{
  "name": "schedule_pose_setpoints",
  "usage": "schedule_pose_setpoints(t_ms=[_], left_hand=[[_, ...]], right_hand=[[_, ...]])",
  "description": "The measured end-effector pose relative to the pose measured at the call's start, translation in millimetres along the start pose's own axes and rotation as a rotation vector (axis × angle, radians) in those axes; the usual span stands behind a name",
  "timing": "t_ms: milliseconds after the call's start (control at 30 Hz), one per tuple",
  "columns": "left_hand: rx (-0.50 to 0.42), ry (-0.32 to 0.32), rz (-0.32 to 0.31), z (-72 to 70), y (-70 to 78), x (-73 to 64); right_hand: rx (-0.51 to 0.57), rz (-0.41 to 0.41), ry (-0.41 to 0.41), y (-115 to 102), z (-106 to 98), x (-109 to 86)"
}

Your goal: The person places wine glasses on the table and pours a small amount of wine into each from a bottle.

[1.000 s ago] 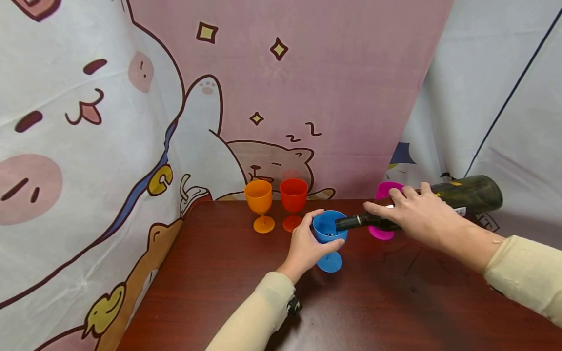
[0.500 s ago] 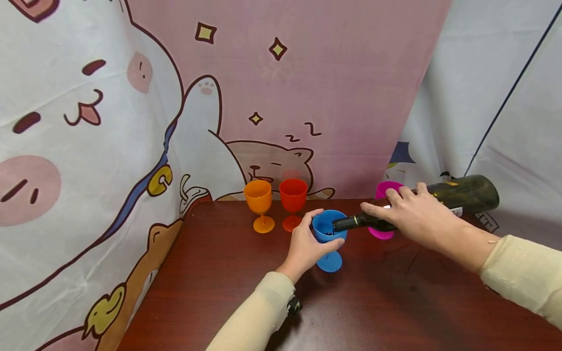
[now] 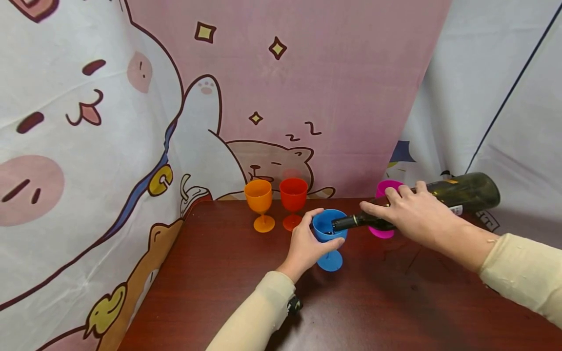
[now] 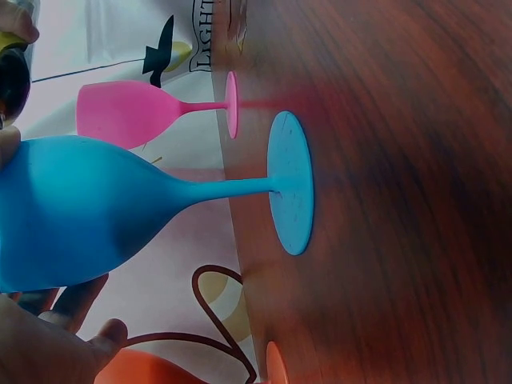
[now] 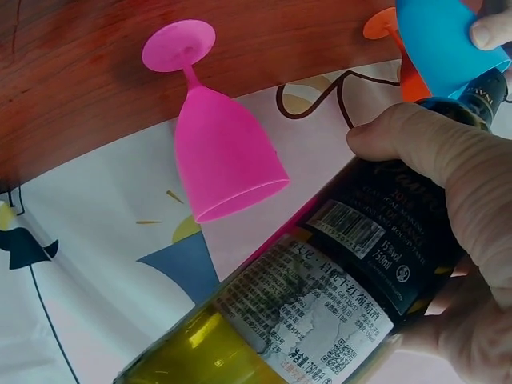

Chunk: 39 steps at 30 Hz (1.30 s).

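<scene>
A blue goblet (image 3: 330, 260) stands upright on the table, and my left hand (image 3: 305, 246) grips its bowl between thumb and fingers. My right hand (image 3: 414, 212) holds a dark green wine bottle (image 3: 471, 191) around its body, tilted with the neck low and to the left. The bottle's mouth is inside the goblet's rim, and dark liquid shows in the bowl. In the right wrist view the wine bottle (image 5: 304, 312) bears a white label with a barcode, partly worn. The left wrist view has the blue goblet (image 4: 88, 208) with its round foot on the wood.
An orange goblet (image 3: 259, 197) and a red goblet (image 3: 293, 195) stand side by side behind my left hand. Behind the bottle is a pink goblet (image 3: 381, 233), partly hidden in the head view. A cartoon-printed cloth (image 3: 342, 87) hangs along the back and left edges of the brown table (image 3: 210, 282).
The bottle and my right hand have shifted slightly left, the mouth moving a little further into the blue goblet. My left hand and the goblets have stayed put.
</scene>
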<state>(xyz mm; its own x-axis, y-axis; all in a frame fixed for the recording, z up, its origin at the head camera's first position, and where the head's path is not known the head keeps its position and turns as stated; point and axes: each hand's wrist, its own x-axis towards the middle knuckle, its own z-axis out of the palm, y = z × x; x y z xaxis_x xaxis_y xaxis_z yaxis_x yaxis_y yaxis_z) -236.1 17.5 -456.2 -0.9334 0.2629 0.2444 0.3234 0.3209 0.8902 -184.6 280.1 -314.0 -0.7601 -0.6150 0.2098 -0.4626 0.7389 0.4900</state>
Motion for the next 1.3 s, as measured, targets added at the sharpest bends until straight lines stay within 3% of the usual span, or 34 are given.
schedule_pose_setpoints(t_ms=[167,467,567,633,700,800,933,1000,1167,1300], left_hand=[[0.006,0.004,0.000,-0.3,0.1,1.2],[0.013,0.003,0.003,3.1,-0.1,2.6],[0.017,0.005,-0.001,4.1,0.7,1.8],[0.019,0.005,-0.002,5.1,1.1,1.5],[0.024,0.007,0.000,6.1,1.4,1.6],[0.031,0.001,0.007,7.6,2.2,2.1],[0.047,-0.001,0.008,8.2,1.5,2.1],[0.059,0.004,0.007,7.6,1.1,1.9],[0.083,0.020,0.013,3.2,1.6,1.7],[0.096,0.029,0.007,3.7,3.1,6.0]], right_hand=[[0.093,0.064,-0.036,-1,6,-1.6],[0.539,0.240,-0.094,-10,34,-15.2],[0.657,0.304,-0.054,-8,41,-22.3],[0.715,0.368,0.027,-3,45,-30.9],[0.753,0.458,0.128,5,52,-42.8],[0.779,0.683,0.236,18,66,-66.4],[0.824,1.011,0.299,31,91,-99.7],[0.844,1.132,0.324,36,102,-113.1],[0.843,1.318,0.389,43,119,-132.0],[0.864,1.400,0.431,45,129,-139.1]])
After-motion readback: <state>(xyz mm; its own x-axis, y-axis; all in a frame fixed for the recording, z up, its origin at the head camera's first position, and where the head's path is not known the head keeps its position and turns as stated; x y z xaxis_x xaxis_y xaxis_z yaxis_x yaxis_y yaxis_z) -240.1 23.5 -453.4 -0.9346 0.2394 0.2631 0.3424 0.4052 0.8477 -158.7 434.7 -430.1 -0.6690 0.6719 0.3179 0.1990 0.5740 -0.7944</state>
